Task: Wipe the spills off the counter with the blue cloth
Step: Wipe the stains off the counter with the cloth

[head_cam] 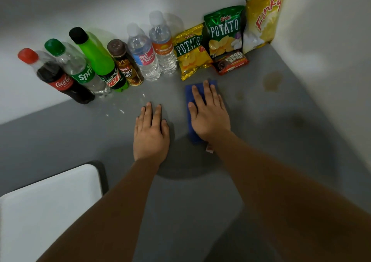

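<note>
My right hand point(208, 114) lies flat with straight fingers on the folded blue cloth point(189, 93), pressing it onto the grey counter point(200, 201). The cloth shows around the fingers and below the palm. My left hand point(151, 133) rests flat on the bare counter just left of the cloth. A large brownish spill point(272, 81) sits to the right near the wall, with a small one point(239, 95) between it and the cloth. A faint dark stain point(299, 122) lies further right. Small clear droplets point(121, 111) glisten left of my left hand.
Several drink bottles point(96, 61) stand in a row along the back wall. Snack bags point(224, 32) and a fudge bar pack point(230, 62) lean in the corner just behind the cloth. A white surface point(50, 205) lies at the lower left.
</note>
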Demonstrator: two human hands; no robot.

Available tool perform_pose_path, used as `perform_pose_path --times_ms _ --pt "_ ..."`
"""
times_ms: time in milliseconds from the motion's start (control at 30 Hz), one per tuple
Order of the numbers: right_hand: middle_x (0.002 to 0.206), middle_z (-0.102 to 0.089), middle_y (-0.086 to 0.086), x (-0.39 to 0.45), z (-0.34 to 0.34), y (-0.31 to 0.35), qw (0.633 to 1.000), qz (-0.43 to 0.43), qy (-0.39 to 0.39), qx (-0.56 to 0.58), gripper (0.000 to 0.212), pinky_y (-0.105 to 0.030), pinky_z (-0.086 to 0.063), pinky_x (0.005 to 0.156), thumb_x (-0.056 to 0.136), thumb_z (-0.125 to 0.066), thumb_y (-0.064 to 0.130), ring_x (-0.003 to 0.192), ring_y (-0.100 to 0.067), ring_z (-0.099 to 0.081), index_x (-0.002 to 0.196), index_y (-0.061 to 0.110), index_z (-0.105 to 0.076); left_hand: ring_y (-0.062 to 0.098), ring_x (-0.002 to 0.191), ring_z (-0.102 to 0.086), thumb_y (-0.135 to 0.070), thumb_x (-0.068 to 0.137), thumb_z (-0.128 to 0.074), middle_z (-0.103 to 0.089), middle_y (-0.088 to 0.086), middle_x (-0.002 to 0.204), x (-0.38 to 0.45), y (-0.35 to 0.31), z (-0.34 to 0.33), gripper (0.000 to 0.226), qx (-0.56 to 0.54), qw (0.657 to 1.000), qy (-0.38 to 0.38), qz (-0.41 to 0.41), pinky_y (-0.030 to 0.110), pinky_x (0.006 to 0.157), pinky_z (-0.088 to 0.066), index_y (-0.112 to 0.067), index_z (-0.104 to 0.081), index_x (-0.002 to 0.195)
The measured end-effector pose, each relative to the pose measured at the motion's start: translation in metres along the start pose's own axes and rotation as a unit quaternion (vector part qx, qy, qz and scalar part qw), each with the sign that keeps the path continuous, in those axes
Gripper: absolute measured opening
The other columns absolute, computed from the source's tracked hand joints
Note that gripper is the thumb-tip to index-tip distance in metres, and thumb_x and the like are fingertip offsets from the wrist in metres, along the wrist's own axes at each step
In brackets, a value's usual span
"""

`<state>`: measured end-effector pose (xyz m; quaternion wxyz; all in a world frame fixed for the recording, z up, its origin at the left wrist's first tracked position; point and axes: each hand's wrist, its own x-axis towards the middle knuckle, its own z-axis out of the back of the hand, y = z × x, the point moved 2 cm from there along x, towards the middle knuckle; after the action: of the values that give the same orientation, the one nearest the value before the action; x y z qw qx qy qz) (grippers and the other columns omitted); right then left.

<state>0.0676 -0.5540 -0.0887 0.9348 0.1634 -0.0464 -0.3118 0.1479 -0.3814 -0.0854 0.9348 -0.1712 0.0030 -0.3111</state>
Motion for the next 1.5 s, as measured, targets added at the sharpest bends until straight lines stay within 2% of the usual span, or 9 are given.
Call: perform_pose_path --times_ms 200,400,633,933,1100,1300,1500 --pt "0.17 0.001 -0.012 -0.015 0.011 -0.017 0.998 -0.06 -0.015 0.001 0.059 -0.044 -0.003 0.126 0.108 -0.025 0.041 0.156 -0.03 0.001 0.162 0.023 -0.012 0.026 0.154 -0.02 -0.03 0.107 -0.038 -0.027 0.008 0.166 0.0 -0.001 0.0 0.05 0.001 1.0 -0.006 -0.001 0.045 0.125 -0.019 -0.017 -0.037 0.156" --pt "0.167 0.01 -0.02 -0.043 0.0 0.013 0.992 -0.124 -0.005 -0.012 0.065 -0.048 -0.001 0.126 0.106 -0.026 0.039 0.155 -0.036 0.009 0.162 0.016 -0.005 0.027 0.154 -0.02 -0.031 0.107 -0.036 -0.027 0.01 0.166 0.0 -0.001 -0.002 0.051 0.013 1.0 -0.007 -0.003 0.045 0.126 -0.018 -0.018 -0.035 0.156" --pt "0.17 0.0 -0.011 -0.012 -0.005 0.02 1.0 0.0 -0.007 -0.023 0.059 -0.043 -0.001 0.126 0.107 -0.023 0.04 0.156 -0.028 0.004 0.162 0.023 -0.013 0.024 0.155 -0.019 -0.031 0.107 -0.036 -0.026 0.008 0.166 0.0 0.001 -0.005 0.051 0.016 1.0 -0.008 -0.003 0.045 0.126 -0.018 -0.019 -0.034 0.157" --pt "0.17 -0.008 -0.006 0.038 0.007 -0.004 0.997 0.073 0.022 -0.024 0.057 -0.041 -0.003 0.126 0.106 -0.029 0.037 0.156 -0.024 -0.004 0.16 0.025 -0.021 0.024 0.155 -0.018 -0.03 0.108 -0.037 -0.025 0.007 0.166 0.0 0.001 -0.005 0.051 0.013 1.0 -0.011 -0.003 0.044 0.126 -0.017 -0.019 -0.033 0.157" --pt "0.169 -0.012 -0.007 0.044 0.012 -0.009 0.997 0.071 0.01 -0.015 0.056 -0.041 -0.004 0.126 0.104 -0.032 0.036 0.156 -0.025 -0.008 0.159 0.023 -0.027 0.024 0.155 -0.02 -0.029 0.107 -0.039 -0.027 0.007 0.166 0.0 -0.001 -0.003 0.05 0.01 1.0 -0.014 -0.001 0.042 0.126 -0.017 -0.02 -0.035 0.157" --pt "0.17 -0.005 -0.006 0.036 0.01 -0.013 1.0 0.014 0.003 -0.012 0.058 -0.04 -0.002 0.126 0.105 -0.029 0.039 0.156 -0.023 -0.002 0.161 0.029 -0.019 0.024 0.154 -0.021 -0.028 0.107 -0.04 -0.027 0.007 0.166 0.0 -0.001 -0.001 0.05 0.01 1.0 -0.013 0.0 0.043 0.126 -0.018 -0.019 -0.036 0.156" --pt "0.168 -0.016 -0.011 -0.001 0.01 -0.015 0.999 0.003 -0.047 -0.013 0.057 -0.042 -0.01 0.125 0.104 -0.037 0.036 0.155 -0.028 -0.012 0.158 0.023 -0.03 0.025 0.154 -0.021 -0.028 0.106 -0.039 -0.027 0.008 0.166 0.0 -0.002 -0.001 0.051 0.014 1.0 -0.012 0.001 0.043 0.126 -0.017 -0.019 -0.035 0.156"
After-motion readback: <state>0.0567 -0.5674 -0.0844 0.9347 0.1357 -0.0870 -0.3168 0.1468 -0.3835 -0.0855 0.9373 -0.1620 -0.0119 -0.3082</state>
